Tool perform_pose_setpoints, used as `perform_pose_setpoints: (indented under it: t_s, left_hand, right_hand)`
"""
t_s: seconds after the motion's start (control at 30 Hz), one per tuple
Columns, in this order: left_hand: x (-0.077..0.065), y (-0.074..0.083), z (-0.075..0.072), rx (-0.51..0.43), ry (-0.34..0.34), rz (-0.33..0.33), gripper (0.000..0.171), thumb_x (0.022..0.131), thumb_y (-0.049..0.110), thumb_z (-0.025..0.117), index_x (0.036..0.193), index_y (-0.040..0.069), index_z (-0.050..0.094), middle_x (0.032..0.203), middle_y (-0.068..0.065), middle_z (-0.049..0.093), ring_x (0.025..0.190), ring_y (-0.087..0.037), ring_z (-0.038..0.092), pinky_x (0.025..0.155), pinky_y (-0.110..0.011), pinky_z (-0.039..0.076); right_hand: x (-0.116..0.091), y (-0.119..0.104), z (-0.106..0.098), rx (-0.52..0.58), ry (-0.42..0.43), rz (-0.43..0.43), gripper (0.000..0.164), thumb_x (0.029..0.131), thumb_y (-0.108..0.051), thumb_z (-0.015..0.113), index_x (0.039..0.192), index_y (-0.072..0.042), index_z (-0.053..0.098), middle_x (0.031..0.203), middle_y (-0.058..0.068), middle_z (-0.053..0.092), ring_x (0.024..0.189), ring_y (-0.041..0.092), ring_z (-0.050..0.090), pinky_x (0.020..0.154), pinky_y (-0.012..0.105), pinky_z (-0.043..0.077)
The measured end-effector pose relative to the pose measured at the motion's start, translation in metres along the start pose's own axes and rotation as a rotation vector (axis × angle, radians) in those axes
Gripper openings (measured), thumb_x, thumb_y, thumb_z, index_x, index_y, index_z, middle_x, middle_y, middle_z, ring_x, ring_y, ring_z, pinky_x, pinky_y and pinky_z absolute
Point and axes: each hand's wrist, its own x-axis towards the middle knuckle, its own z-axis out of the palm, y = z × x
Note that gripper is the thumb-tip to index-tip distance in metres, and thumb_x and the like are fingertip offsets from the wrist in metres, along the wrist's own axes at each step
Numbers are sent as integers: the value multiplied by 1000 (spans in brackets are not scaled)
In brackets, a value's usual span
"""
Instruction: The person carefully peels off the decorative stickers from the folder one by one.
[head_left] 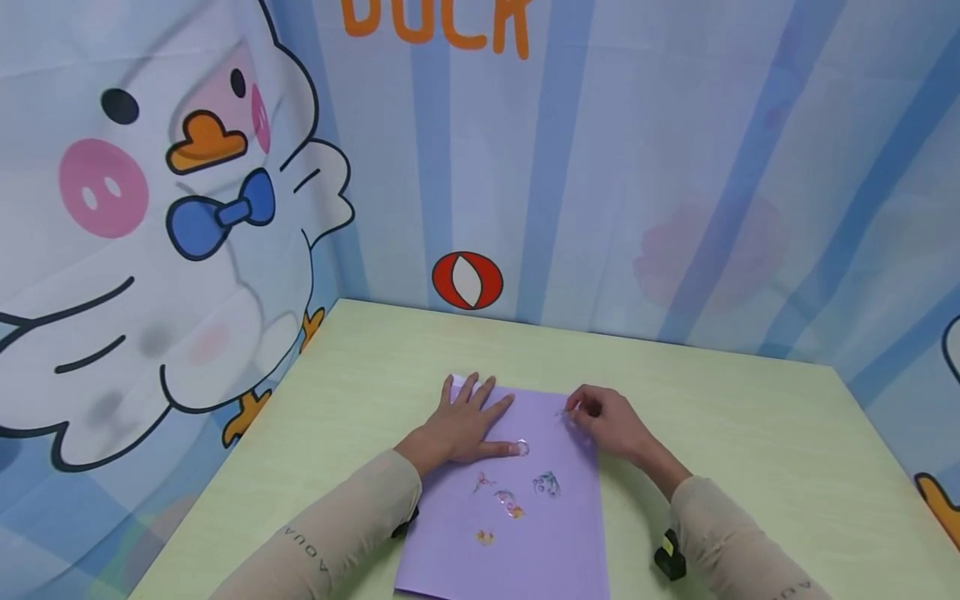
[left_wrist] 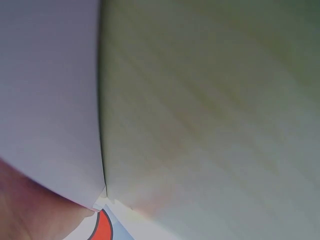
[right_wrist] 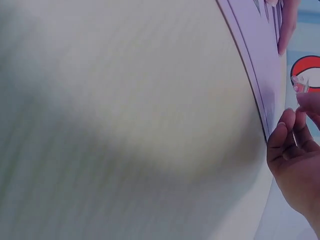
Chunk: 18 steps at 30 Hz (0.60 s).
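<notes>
A purple paper booklet or folder (head_left: 540, 546) lies on the table, with several small clear stickers on its front. Among these are a green-and-purple sticker (head_left: 547, 484), a yellow one (head_left: 484, 538) and a pale round one (head_left: 522, 447) by the left thumb. Fingers spread, my left hand (head_left: 467, 423) presses flat on the upper left of the purple paper. At the upper right corner, my right hand (head_left: 609, 421) pinches a small clear sticker (right_wrist: 301, 84) with pinkish marks between thumb and finger. In the left wrist view, the paper's edge (left_wrist: 50, 100) hides most of the left hand.
The pale yellow-green table (head_left: 735, 433) extends around the paper on both sides. Behind it hangs a blue striped cloth (head_left: 495, 167) with a cartoon duck (head_left: 247, 325). Dark wrist cameras, such as the one on the right wrist (head_left: 670, 557), sit under the sleeves.
</notes>
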Motion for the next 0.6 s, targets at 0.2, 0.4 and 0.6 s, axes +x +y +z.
perform_pose_setpoints:
  t_s: [0.2, 0.4, 0.6]
  left_hand:
    - [0, -1, 0, -3, -2, 1, 95, 94, 85, 43, 170, 29, 29, 177, -13, 17, 162, -42, 9, 124, -70, 3]
    - [1, -2, -1, -7, -5, 7, 95, 95, 86, 42, 170, 29, 28, 177, -13, 16, 162, -42, 8, 124, -70, 2]
    - [1, -2, -1, -19, -8, 7, 95, 95, 85, 43, 170, 29, 28, 177, -13, 15, 162, -42, 7, 124, -70, 2]
  right_hand:
    - [3, 8, -12, -29, 71, -2, 9, 99, -3, 68, 105, -7, 73, 95, 7, 64, 85, 22, 64, 71, 31, 50]
    - [7, 18, -22, -79, 153, 6, 6, 99, -2, 69, 103, -4, 73, 99, 9, 70, 90, 26, 69, 74, 34, 52]
    - [11, 29, -29, -142, 216, -2, 7, 99, -1, 68, 101, -2, 75, 94, 10, 72, 85, 24, 68, 73, 36, 50]
